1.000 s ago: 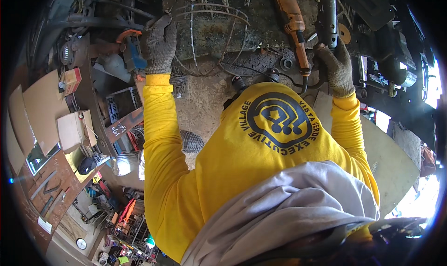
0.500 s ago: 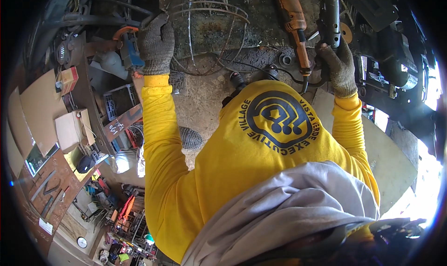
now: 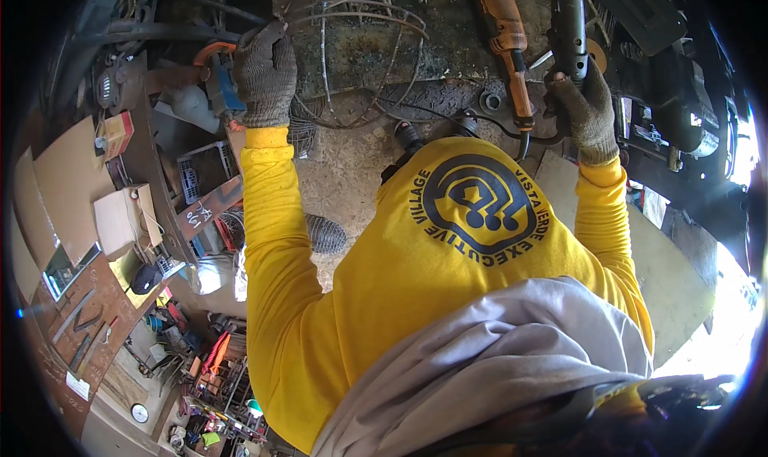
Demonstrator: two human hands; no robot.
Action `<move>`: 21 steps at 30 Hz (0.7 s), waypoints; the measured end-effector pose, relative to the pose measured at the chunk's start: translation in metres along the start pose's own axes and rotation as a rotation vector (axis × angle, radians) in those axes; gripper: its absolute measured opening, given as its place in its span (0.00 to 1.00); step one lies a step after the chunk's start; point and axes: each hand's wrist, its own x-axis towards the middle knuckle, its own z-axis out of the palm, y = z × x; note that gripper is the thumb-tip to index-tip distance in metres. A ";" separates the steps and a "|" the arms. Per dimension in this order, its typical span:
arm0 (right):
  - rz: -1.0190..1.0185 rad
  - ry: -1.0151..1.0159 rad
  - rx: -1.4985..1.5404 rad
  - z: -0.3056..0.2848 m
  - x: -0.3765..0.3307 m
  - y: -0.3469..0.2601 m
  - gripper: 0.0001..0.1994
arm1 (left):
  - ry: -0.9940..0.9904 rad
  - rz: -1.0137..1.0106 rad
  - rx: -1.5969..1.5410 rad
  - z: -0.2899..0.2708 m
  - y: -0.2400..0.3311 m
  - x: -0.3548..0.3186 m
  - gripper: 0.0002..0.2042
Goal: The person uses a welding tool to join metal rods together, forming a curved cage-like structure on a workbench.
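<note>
Barely shifted since the earlier frame, the gloved left hand (image 3: 264,73) pinched a bent wire frame (image 3: 360,65) while the right hand (image 3: 588,109) (also gloved) gripped a dark power tool (image 3: 568,25), apparently needing steady alignment next.

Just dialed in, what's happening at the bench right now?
A person in a yellow long-sleeved shirt is reaching up over a cluttered, grimy workbench with both gloved hands. The left hand rests on a loose bundle of bent wire. The right hand is closed around the dark handle of a power tool. An orange-bodied tool lies between them, untouched.
</note>
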 end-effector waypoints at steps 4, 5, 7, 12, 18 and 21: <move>-0.028 -0.001 -0.019 -0.004 0.006 -0.001 0.18 | 0.006 0.008 -0.048 -0.001 0.001 0.001 0.10; -0.030 -0.004 -0.014 -0.003 0.007 -0.004 0.18 | 0.010 -0.004 -0.034 -0.001 0.003 0.001 0.10; -0.031 -0.008 -0.013 -0.003 0.008 -0.007 0.18 | 0.014 -0.019 -0.022 -0.003 0.006 0.002 0.10; -0.012 -0.022 -0.081 -0.007 0.012 -0.007 0.17 | -0.022 -0.009 -0.014 -0.007 0.008 0.002 0.11; -0.011 -0.025 -0.054 -0.007 0.011 -0.013 0.19 | 0.012 0.018 -0.029 -0.006 0.004 0.001 0.11; 0.009 -0.019 -0.075 -0.006 0.012 -0.015 0.20 | 0.008 0.005 -0.018 -0.007 0.005 0.001 0.12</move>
